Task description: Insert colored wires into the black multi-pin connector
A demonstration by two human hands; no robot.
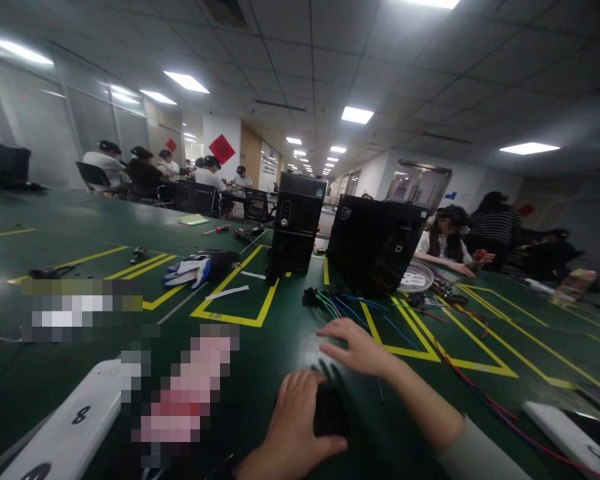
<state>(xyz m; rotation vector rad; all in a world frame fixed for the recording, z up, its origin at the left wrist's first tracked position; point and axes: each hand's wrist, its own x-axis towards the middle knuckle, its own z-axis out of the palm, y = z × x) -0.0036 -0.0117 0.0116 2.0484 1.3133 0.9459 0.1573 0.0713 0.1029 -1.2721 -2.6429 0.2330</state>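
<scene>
On the green table near the front edge, my left hand [297, 423] is wrapped round the side of a small black object [331, 408], its thumb along the near side. My right hand [356, 347] is ahead and to the right, over the table, its fingers apart and pointing left, holding nothing. Just beyond its fingertips lies a bundle of green, blue and red wires [333, 305] with a black connector [311, 297] at its left end.
Two black computer cases [300, 223] stand ahead. Blue-white gloves [187, 272], a white basket [416, 277] and long red and blue wires [473, 385] lie about. A white device [75, 420] is at the front left. A person [445, 243] sits across at the right.
</scene>
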